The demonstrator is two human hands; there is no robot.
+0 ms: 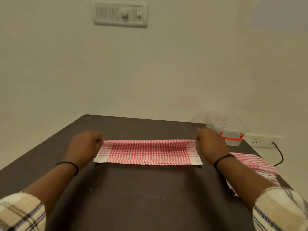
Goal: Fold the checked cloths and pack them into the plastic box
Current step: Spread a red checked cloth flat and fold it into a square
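A red-and-white checked cloth (148, 152) lies in a long strip across the middle of the dark table (141, 197). My left hand (83, 145) pinches its far left corner, and my right hand (210, 144) pinches its far right corner; the far edge is lifted a little and pulled taut between them. The near edge rests flat on the table. A clear plastic box (228, 130) with an orange-red handle stands at the table's far right corner. More checked cloths (256, 165) lie in a loose pile at the right edge, partly hidden by my right forearm.
A wall rises just behind the table, with a switch panel (120, 15) high up. A wall socket (260, 140) sits low at the right, with a black cable (280, 154) hanging from it beside the table edge.
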